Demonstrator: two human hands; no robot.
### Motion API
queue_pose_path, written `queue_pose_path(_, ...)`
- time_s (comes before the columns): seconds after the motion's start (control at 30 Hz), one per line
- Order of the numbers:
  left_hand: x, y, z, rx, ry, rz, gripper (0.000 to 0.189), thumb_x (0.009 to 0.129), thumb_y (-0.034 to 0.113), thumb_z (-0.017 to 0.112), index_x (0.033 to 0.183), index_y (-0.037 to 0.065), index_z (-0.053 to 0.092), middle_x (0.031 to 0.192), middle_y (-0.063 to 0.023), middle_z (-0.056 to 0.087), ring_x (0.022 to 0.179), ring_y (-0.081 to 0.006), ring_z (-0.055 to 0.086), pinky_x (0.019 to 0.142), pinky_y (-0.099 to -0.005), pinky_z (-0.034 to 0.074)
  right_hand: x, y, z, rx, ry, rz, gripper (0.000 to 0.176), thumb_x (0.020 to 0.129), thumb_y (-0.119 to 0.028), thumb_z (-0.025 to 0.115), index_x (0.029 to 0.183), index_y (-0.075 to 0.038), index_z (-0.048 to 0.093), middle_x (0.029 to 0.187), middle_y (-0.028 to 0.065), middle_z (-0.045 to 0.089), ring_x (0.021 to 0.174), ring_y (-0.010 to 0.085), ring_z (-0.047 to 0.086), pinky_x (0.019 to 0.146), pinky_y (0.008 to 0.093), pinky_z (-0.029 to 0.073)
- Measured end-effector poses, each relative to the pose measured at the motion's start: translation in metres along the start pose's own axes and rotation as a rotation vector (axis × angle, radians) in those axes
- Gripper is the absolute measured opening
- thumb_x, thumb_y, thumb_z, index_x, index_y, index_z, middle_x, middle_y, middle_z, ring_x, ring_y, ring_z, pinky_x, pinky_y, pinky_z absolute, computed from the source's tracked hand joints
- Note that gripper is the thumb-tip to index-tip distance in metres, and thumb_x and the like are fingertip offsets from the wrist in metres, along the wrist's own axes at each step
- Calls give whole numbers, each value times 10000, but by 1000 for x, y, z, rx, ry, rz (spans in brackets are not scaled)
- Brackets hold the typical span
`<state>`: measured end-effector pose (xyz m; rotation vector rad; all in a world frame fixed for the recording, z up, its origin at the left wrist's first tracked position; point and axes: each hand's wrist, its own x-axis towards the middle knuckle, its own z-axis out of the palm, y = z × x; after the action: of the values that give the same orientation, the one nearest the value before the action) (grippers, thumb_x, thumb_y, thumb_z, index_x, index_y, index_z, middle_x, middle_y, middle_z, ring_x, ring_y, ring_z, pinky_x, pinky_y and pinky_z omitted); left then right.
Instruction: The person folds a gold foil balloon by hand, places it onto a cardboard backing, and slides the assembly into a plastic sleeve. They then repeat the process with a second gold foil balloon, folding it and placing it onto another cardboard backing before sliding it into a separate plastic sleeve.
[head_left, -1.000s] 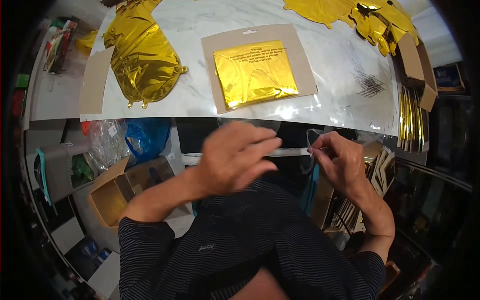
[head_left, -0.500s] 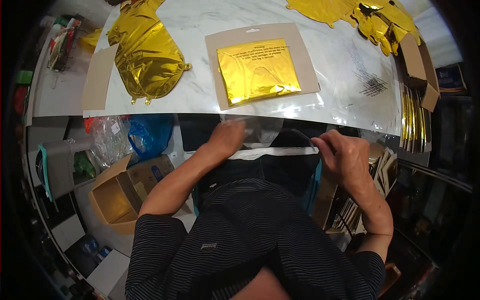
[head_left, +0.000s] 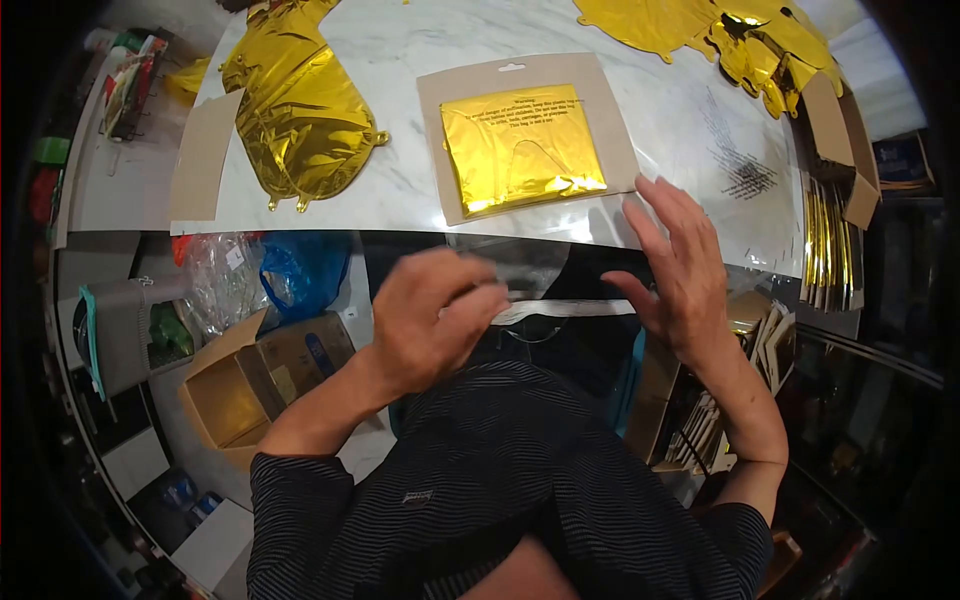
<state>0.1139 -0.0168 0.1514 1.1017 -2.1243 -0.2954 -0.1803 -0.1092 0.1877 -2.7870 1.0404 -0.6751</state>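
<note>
On the table in front of me lies a tan card (head_left: pixel 612 120) with a hanging slot, bearing a folded gold foil balloon (head_left: pixel 525 160). Black warning print runs across the foil, apparently on a clear plastic bag around it. Clear film (head_left: pixel 515 262) hangs over the table's front edge below the card. My left hand (head_left: pixel 430 315) is in the air just in front of that edge, slightly blurred, its fingers loosely curled, thumb apart, and nothing visible in it. My right hand (head_left: pixel 680 270) is spread by the card's lower right corner, holding nothing I can see.
An unfolded gold foil balloon (head_left: pixel 300 120) and a bare tan card (head_left: pixel 205 155) lie at left. More gold foil (head_left: pixel 660 25) is at back right beside an open carton (head_left: pixel 830 120). Packed cards (head_left: pixel 830 240) stand at right. A carton (head_left: pixel 265 380) and plastic bags (head_left: pixel 305 270) sit below left.
My left hand has let go of the clear film and moved back toward me. My right hand has opened from a pinch and moved up to the table edge.
</note>
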Motion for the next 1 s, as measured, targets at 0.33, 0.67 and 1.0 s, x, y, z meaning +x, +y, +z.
queue_pose_path(0.33,9,-46,10,174,123,5,323,828,-42,809,1136,47,764,1220,-124,772,1228,-367,713,1102,-515,557,13,20,23,59,-84,-41,822,717,-132,916,1460,-35,577,1471,167,614,1323,399,603,1131,534,482)
queue_pose_path(0.67,18,-44,6,4,256,-129,253,818,-106,811,1032,26,785,971,-122,770,1038,-321,767,999,-461,617,18,27,30,222,22,-3,413,743,-65,899,1132,-63,762,1124,121,732,1012,330,682,883,423,573)
queue_pose_path(1.0,31,-42,2,91,284,-193,325,788,-71,839,1081,19,732,931,-113,742,879,-300,723,751,-380,586,35,27,24,263,-32,173,140,827,-34,854,899,-15,736,957,77,734,866,221,677,761,350,544)
